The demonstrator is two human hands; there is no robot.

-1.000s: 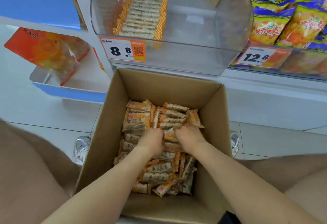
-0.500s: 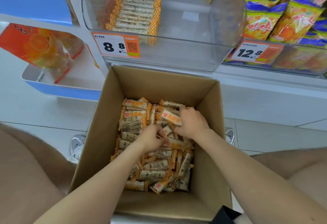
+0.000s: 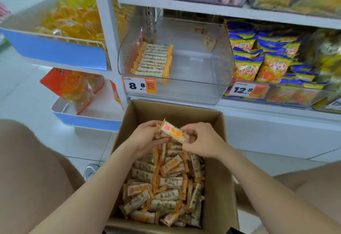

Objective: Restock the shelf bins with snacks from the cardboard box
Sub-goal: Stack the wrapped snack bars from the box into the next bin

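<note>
An open cardboard box (image 3: 217,169) on the floor holds several orange-and-white wrapped snack bars (image 3: 166,187). Above the box's far part, my left hand (image 3: 145,137) and my right hand (image 3: 203,141) together hold a small bunch of the bars (image 3: 174,131), one bar lying on top with its orange label up. My left hand cups the bunch from the left; my right thumb and fingers pinch its right end. Straight ahead, a clear plastic shelf bin (image 3: 203,71) holds one neat row of the same bars (image 3: 153,60) at its left side.
A price tag reading 8.8 (image 3: 139,85) is on the bin's front. A bin of blue-and-yellow snack bags (image 3: 267,62) stands to the right, a blue-fronted rack with orange packs (image 3: 73,84) to the left. My knees flank the box. A shoe (image 3: 91,171) shows left of the box.
Both hands have come up out of the pile with a bunch of bars, toward the box's far edge. The camera has tilted up, showing more of the shelves.
</note>
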